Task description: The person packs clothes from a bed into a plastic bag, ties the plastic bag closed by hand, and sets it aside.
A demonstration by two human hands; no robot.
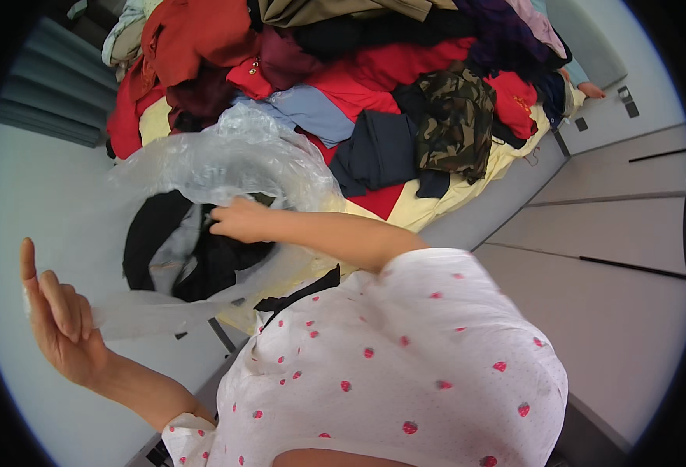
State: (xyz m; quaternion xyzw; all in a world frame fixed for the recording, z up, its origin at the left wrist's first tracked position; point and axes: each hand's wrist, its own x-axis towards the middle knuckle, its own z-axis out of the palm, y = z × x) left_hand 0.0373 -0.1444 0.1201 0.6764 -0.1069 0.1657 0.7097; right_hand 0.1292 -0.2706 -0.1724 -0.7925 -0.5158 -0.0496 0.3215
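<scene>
A large clear plastic bag (249, 146) lies open before me, with its crinkled film spread over the bed's near edge. Dark clothes (153, 233) sit inside it, black with a grey patch showing. At the far left, my left hand (66, 321) grips the bag's edge between curled fingers and palm, the index finger pointing up. My right hand (241, 219) reaches into the bag's mouth, bent fingers against the black cloth. Whether those fingers pinch the cloth cannot be made out.
A heap of clothes (331, 52) covers the bed. Folded dark trousers (381, 152) and a camouflage garment (457, 122) lie at its near right, on a yellow sheet (424, 210). A grey curtain (57, 87) hangs left; white cabinets (599, 233) stand right.
</scene>
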